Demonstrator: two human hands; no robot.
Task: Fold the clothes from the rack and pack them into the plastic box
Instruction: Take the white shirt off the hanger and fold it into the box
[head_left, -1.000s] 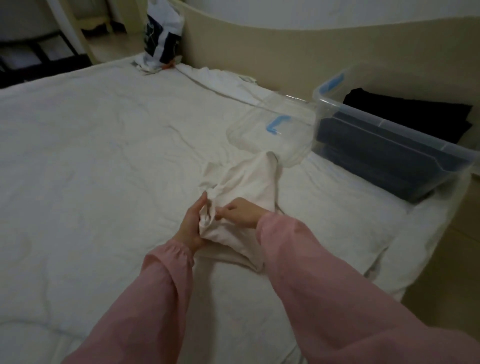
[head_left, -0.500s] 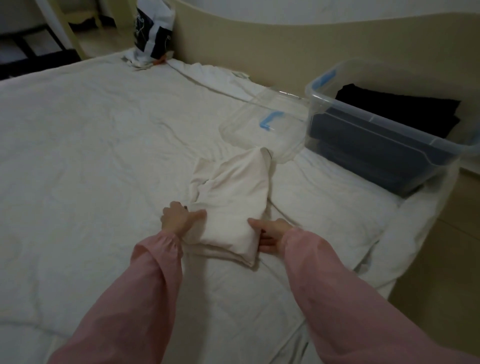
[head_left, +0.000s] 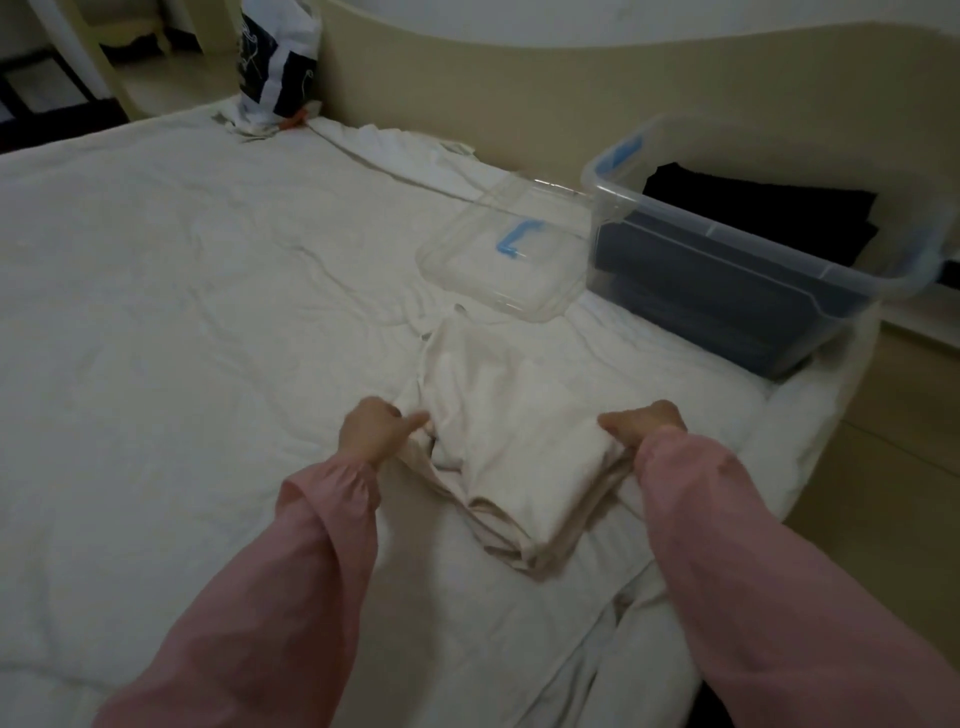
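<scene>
1. I have a folded cream cloth (head_left: 511, 441) on the bed (head_left: 182, 312), right in front of me.
2. My left hand (head_left: 371, 434) is on the left side of the cloth. The fingers are curled and the thumb points in at the cloth. It grips the left edge.
3. My right hand (head_left: 644, 423) is on the right side of the cloth. The thumb lies on top and the fingers go under the edge. It grips the right edge.
4. So the cloth sits between my two hands, and both hands touch it. The near end of the cloth hangs down past my hands, toward me. The far end lies flat on the bed and points away from me.
5. I cannot tell if the whole cloth is off the bed or only the part by my hands.
6. My arms are in pink sleeves (head_left: 291, 571).
7. The clear plastic box (head_left: 727, 236) stands on the bed, far off to my right, next to the tan headboard (head_left: 519, 104). It is open on top. It has blue clips on its rim.
8. Dark folded clothes (head_left: 753, 208) lie inside the box.
9. The clear lid (head_left: 498, 270) lies flat on the bed, just beside the box on its left. It is past the far end of my cloth, very near it.
10. A white and dark bag (head_left: 275, 67) stands at the far edge of the bed, well apart from my hands.
</scene>
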